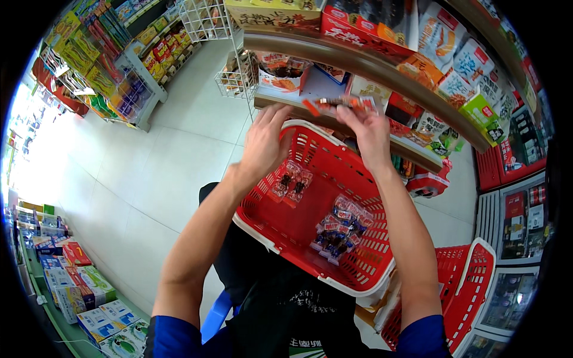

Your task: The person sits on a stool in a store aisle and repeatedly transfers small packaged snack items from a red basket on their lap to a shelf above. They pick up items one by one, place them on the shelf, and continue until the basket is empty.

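Note:
A red plastic shopping basket (298, 224) with a white rim sits in front of me, tilted in view. At its far left corner is my left hand (267, 140), fingers stretched forward and holding nothing that I can see. My right hand (371, 132) is past the far rim, gripping a small red-and-clear snack packet (349, 104) between thumb and fingers; motion blurs it. Inside the basket, a few clear-and-red snack packets (290, 183) lie at the left. Several small packets with blue and red print (343, 229) are heaped at the right.
Shelves beyond the basket hold bagged snacks (471, 65) and an open carton (280, 73); a brown shelf edge (358, 59) crosses above my right hand. A second red basket (456, 274) stands at the right. A wire rack (236, 77) and boxed goods (80, 280) are left.

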Tool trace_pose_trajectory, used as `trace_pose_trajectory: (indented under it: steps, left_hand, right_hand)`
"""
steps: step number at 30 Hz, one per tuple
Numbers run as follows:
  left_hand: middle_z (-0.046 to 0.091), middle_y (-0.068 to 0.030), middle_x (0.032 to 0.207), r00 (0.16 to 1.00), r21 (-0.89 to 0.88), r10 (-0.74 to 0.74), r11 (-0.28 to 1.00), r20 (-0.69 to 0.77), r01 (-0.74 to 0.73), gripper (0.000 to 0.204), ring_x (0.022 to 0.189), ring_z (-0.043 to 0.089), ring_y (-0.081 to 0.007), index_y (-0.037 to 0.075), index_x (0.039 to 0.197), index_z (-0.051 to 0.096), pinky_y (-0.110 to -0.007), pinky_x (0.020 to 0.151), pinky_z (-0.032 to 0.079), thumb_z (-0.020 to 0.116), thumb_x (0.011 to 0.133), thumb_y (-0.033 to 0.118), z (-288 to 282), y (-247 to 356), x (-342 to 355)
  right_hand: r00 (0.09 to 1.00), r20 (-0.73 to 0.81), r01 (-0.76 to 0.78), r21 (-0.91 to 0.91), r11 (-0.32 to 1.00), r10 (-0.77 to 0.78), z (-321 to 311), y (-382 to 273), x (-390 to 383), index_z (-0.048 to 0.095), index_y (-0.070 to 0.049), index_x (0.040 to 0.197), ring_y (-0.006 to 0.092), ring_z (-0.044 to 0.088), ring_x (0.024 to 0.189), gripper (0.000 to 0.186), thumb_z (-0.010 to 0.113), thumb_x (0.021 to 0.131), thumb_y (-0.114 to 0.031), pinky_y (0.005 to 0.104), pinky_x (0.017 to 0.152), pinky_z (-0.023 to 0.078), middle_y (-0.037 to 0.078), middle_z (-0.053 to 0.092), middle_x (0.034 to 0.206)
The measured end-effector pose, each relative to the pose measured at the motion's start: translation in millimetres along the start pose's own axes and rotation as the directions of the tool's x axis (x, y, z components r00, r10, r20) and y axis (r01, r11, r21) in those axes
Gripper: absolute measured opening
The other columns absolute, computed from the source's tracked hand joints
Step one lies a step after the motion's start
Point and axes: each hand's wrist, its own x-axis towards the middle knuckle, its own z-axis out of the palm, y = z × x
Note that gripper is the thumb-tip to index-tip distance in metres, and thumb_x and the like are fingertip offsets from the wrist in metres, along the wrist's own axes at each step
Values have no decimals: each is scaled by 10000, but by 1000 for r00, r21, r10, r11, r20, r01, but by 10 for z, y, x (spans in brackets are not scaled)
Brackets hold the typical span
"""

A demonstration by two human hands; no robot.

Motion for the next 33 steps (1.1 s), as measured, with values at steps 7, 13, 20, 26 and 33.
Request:
trace_pose_trajectory:
  steps: [7,13,20,26,33]
  left_hand:
    - [425,-186,1491,987,338,136,928,81,-156,686,1385,388,-368,19,1429,429,-459,1137,353,714,815,133,5,-353,487]
    - [455,-184,1431,988,287,93,950,125,-126,713,1342,421,-364,13,1434,420,-462,1120,362,731,805,145,59,-479,534]
    - [495,-186,1332,996,390,20,919,88,-53,708,1278,448,-376,49,1394,470,-483,1057,385,761,755,143,116,-498,607]
    - [489,-187,1358,994,480,74,871,75,-101,678,1318,419,-379,77,1365,500,-500,1082,362,760,742,135,99,-524,667]
    - [447,-176,1440,998,410,68,910,14,-67,702,1369,382,-369,55,1402,457,-479,1120,342,749,771,154,123,-624,519]
  right_hand:
    - [978,76,184,97,978,-192,320,156,715,664,18,1152,93,641,1005,231,686,937,-64,244,912,491,49,707,1103]
    - [980,92,149,232,961,-174,416,316,905,655,8,1177,112,637,1052,268,694,914,-21,267,951,481,68,689,1168]
    - [965,53,247,138,959,-257,416,360,961,674,-28,1182,123,636,1063,298,713,887,-7,278,962,479,44,695,1171]
    - [944,87,330,-203,922,-319,325,350,1028,685,-19,1173,120,649,1039,300,728,877,-33,289,939,499,64,717,1124]
    - [852,191,523,-356,774,-488,399,330,1081,698,-20,1134,187,716,927,277,734,860,-45,334,835,550,101,743,1044]
